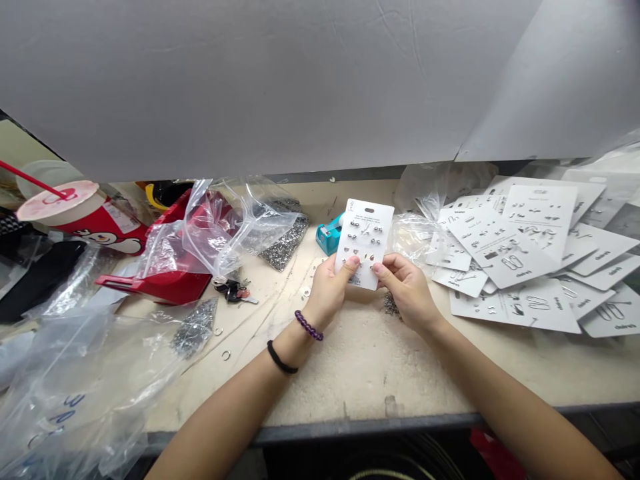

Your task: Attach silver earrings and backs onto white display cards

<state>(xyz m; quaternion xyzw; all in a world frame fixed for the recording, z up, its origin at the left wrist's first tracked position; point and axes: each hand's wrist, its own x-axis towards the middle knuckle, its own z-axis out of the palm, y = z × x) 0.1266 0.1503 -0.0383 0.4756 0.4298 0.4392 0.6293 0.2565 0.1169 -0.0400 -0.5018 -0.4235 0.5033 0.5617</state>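
I see both hands up above the middle of the surface (360, 373), and between them they pinch one earring card (364, 243) by its lower corners. The left hand (327, 290) presses its thumb on the card front, and the right hand (407, 290) holds the other edge with thumb and fingers. The card stands tilted, facing me, and it carries rows of small metal studs. The lowest part is behind the thumbs, so I cannot tell if every place is filled. On the right lies a loose pile of cards (505, 247), many printed with shapes, but from here I cannot tell how many have pieces on them. Many metal pieces (287, 233) remain in a plastic bag on the far side, and a small heap of loose metal bits (391, 305) lies just under the right hand.
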